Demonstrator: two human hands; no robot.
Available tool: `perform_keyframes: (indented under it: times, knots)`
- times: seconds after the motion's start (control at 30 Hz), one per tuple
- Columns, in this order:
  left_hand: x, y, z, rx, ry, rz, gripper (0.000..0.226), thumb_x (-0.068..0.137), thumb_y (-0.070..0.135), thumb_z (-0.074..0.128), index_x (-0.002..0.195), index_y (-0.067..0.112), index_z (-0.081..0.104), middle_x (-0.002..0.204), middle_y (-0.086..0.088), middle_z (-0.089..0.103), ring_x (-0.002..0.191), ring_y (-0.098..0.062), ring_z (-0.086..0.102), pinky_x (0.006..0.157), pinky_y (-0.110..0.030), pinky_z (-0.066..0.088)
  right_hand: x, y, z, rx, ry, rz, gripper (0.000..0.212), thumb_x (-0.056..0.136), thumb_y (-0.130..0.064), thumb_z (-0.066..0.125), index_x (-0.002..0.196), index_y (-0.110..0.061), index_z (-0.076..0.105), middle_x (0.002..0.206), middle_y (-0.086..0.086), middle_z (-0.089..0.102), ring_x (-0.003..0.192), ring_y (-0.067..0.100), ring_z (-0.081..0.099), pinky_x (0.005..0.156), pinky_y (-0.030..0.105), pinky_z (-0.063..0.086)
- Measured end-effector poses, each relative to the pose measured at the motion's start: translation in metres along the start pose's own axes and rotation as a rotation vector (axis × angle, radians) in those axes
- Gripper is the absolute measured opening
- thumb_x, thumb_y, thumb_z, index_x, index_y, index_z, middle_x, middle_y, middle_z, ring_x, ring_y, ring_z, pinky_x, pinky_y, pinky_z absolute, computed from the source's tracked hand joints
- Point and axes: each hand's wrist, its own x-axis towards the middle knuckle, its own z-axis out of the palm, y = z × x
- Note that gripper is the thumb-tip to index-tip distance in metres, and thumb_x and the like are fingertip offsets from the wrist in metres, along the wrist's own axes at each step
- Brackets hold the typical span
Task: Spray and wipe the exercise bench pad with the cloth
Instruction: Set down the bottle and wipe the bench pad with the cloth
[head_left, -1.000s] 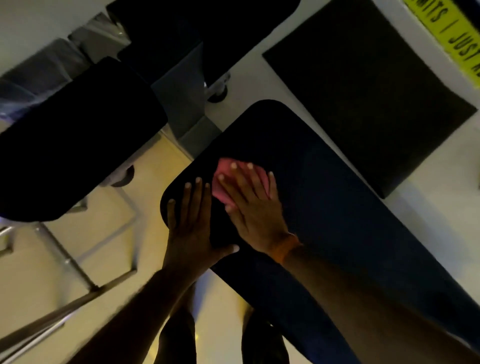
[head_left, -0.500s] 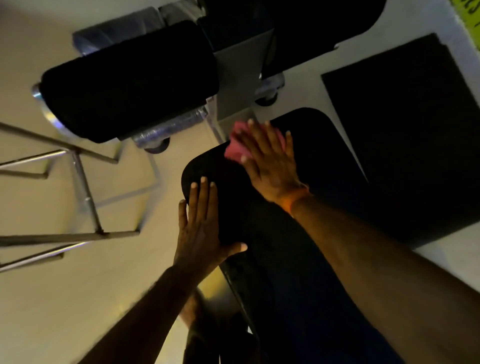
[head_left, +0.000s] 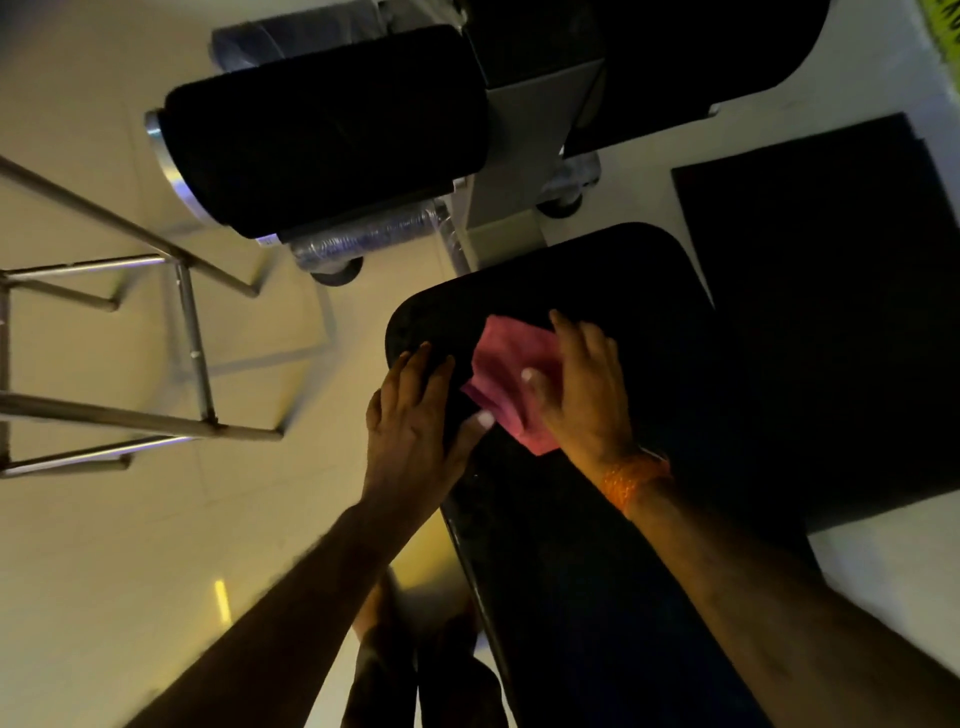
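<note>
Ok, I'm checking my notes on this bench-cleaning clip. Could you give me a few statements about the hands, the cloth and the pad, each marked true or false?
1. The right hand presses the pink cloth onto the bench pad. True.
2. The left hand holds a spray bottle. False: it rests bare on the pad's left edge, and no bottle is in view.
3. An orange band sits on the left wrist. False: it is on the right wrist.
4. The cloth lies near the pad's rounded far end. True.
5. The dark floor mat lies left of the bench. False: it lies to the right, and a metal frame stands to the left.
</note>
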Motion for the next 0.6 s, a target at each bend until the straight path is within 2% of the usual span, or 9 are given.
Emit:
perform_keyframes:
  times: [0.13, 0.2, 0.27, 0.37, 0.4, 0.47, 0.5, 0.53, 0.6]
  knots:
    - [0.014, 0.019, 0.002, -0.019, 0.042, -0.088, 0.086, 0.091, 0.077, 0.029, 0.153, 0.020, 0.043, 0.149, -0.012, 0.043, 0.134, -0.033, 0.038, 0.105, -0.049, 0.038, 0.021, -0.010, -0.011, 0.209, -0.106, 0.188, 0.045, 0.093, -0.030, 0.074, 0.135, -0.019, 0.061, 0.132, 0.004, 0.062, 0.121, 0.022, 0.060, 0.095, 0.033, 0.051]
    - [0.026, 0.024, 0.001, -0.069, 0.047, -0.082, 0.087, 0.089, 0.077, 0.031, 0.153, 0.020, 0.041, 0.147, -0.011, 0.045, 0.132, -0.031, 0.040, 0.103, -0.043, 0.038, 0.024, -0.014, -0.021, 0.257, -0.164, 0.108, 0.024, 0.095, -0.027, 0.072, 0.118, -0.020, 0.067, 0.119, -0.002, 0.065, 0.109, 0.015, 0.063, 0.090, 0.030, 0.050]
    - [0.039, 0.030, -0.006, -0.231, 0.021, -0.055, 0.086, 0.088, 0.074, 0.041, 0.155, 0.020, 0.037, 0.149, -0.008, 0.047, 0.135, -0.025, 0.041, 0.105, -0.038, 0.038, 0.023, -0.019, -0.033, 0.342, -0.236, -0.039, 0.016, 0.097, -0.022, 0.069, 0.112, -0.019, 0.064, 0.109, -0.007, 0.065, 0.100, 0.006, 0.062, 0.087, 0.025, 0.051]
    - [0.057, 0.033, -0.021, -0.682, -0.229, -0.097, 0.066, 0.092, 0.052, 0.066, 0.147, 0.019, 0.049, 0.129, 0.005, 0.065, 0.117, -0.008, 0.061, 0.102, -0.029, 0.052, 0.022, -0.025, -0.047, 0.473, -0.286, -0.124, 0.015, 0.098, -0.015, 0.067, 0.111, -0.019, 0.061, 0.105, -0.005, 0.067, 0.100, 0.003, 0.064, 0.086, 0.017, 0.050]
    - [0.062, 0.029, -0.025, -0.749, -0.310, -0.102, 0.057, 0.090, 0.047, 0.069, 0.138, 0.019, 0.058, 0.120, 0.005, 0.070, 0.110, -0.008, 0.066, 0.101, -0.034, 0.055, 0.022, -0.025, -0.050, 0.482, -0.285, -0.127, 0.016, 0.098, -0.015, 0.067, 0.112, -0.019, 0.061, 0.106, -0.004, 0.067, 0.101, 0.005, 0.064, 0.086, 0.016, 0.050]
    - [0.065, 0.022, -0.029, -0.648, -0.329, -0.053, 0.044, 0.085, 0.049, 0.068, 0.118, 0.020, 0.070, 0.105, 0.001, 0.076, 0.099, -0.016, 0.072, 0.093, -0.047, 0.058, 0.023, -0.019, -0.053, 0.406, -0.295, -0.116, 0.020, 0.096, -0.021, 0.070, 0.114, -0.020, 0.061, 0.105, -0.009, 0.067, 0.099, 0.005, 0.065, 0.083, 0.018, 0.052]
    - [0.063, 0.018, -0.029, -0.564, -0.297, -0.020, 0.038, 0.085, 0.052, 0.065, 0.107, 0.022, 0.071, 0.095, 0.003, 0.075, 0.090, -0.015, 0.071, 0.084, -0.045, 0.059, 0.024, -0.015, -0.053, 0.342, -0.303, -0.099, 0.023, 0.095, -0.025, 0.072, 0.114, -0.022, 0.061, 0.104, -0.013, 0.066, 0.098, 0.004, 0.065, 0.082, 0.021, 0.052]
    - [0.059, 0.014, -0.029, -0.471, -0.243, 0.005, 0.031, 0.086, 0.054, 0.061, 0.096, 0.025, 0.069, 0.083, 0.007, 0.070, 0.078, -0.009, 0.067, 0.073, -0.036, 0.056, 0.025, -0.012, -0.052, 0.305, -0.305, -0.083, 0.024, 0.092, -0.028, 0.075, 0.113, -0.023, 0.062, 0.103, -0.017, 0.064, 0.097, 0.002, 0.064, 0.081, 0.023, 0.051]
    - [0.054, 0.014, -0.036, -0.330, -0.105, 0.063, 0.026, 0.090, 0.054, 0.056, 0.083, 0.029, 0.058, 0.068, 0.015, 0.056, 0.061, -0.003, 0.055, 0.057, -0.018, 0.039, 0.027, -0.012, -0.048, 0.369, -0.283, -0.055, 0.022, 0.090, -0.027, 0.078, 0.107, -0.022, 0.064, 0.099, -0.017, 0.064, 0.093, -0.001, 0.063, 0.079, 0.020, 0.049]
